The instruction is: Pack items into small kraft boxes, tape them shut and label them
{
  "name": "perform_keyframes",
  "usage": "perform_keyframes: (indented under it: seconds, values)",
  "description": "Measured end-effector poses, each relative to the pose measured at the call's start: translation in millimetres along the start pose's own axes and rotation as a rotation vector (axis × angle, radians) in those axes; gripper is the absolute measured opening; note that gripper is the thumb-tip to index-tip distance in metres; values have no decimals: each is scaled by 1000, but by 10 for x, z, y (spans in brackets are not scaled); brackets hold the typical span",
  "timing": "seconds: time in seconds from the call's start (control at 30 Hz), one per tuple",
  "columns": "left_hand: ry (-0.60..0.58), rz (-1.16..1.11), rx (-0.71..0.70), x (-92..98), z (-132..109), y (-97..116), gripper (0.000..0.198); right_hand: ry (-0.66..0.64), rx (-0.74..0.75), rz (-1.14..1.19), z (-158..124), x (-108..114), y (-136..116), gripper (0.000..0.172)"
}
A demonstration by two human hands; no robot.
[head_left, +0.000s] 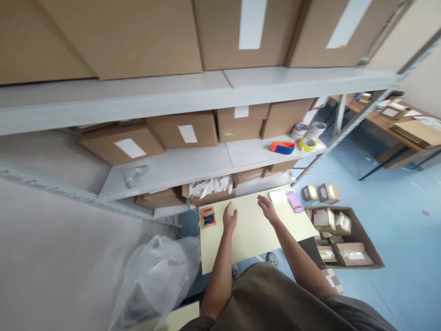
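Above a pale yellow tabletop [248, 234], my left hand [229, 218] is held with thumb and fingers apart and nothing in it. To its left lies a small orange-brown packet [208, 217] with dark, colourful contents. My right hand [267, 208] hovers over the table's far side, fingers stretched out, holding nothing. Just beyond it, to the right, are a white item [277, 196] and a pink, pixelated item [295, 202]. A gap of bare tabletop separates my two hands.
A metal shelf [179, 168] with cardboard boxes [182, 131] rises ahead. It also carries tape rolls [308, 144] and an orange-blue item [282, 147]. A large carton [374, 248] of small boxes stands right, a clear plastic bag [155, 271] left. A desk [389, 124] stands far right.
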State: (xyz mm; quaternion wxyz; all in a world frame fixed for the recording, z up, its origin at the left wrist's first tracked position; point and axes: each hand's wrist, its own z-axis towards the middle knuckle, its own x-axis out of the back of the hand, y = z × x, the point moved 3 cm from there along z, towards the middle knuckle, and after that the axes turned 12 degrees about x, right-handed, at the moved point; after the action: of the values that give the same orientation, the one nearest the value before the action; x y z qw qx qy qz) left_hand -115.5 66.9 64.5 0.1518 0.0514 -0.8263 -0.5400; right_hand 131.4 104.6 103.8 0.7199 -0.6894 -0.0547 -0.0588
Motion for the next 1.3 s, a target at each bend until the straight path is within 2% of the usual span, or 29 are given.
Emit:
perform_keyframes:
  seconds: [0.17,0.3,0.43,0.57,0.67,0.73,0.8,0.87,1.0,1.13,1.23,1.3]
  values:
    - [-61,1,-79,-890,-36,639,53,131,105,-5,254,1036,-228,58]
    - [-94,1,-183,-1523,-24,1186,53,162,147,23,598,1710,-251,56]
    - [-123,-23,-275,-1995,8,1728,57,118,193,58,1125,2117,-276,55]
    - [-88,-30,-299,-2248,14,2153,58,92,243,19,1895,2318,-517,56]
    - [-32,-29,-309,-2253,-17,2306,55,81,341,-138,2521,2359,-838,57]
    - [2,-22,-301,-2184,-57,2302,53,32,428,-219,2857,2312,-1022,58]
    - [42,-8,-285,-2079,-113,2227,52,-59,433,-324,3078,2217,-1100,55]
    - [79,-3,-272,-1959,-180,2110,50,-136,369,-453,3178,2115,-1079,48]
    - [133,-47,-249,-1719,-291,1857,47,-170,296,-591,3138,1995,-981,35]
    - [137,-82,-235,-1504,-330,1701,48,-189,301,-780,2953,1964,-997,35]
    - [115,-87,-223,-1359,-341,1666,48,-145,394,-908,2664,1976,-1048,40]
    - [76,-67,-215,-1284,-351,1658,47,-101,464,-935,2365,1996,-1025,42]
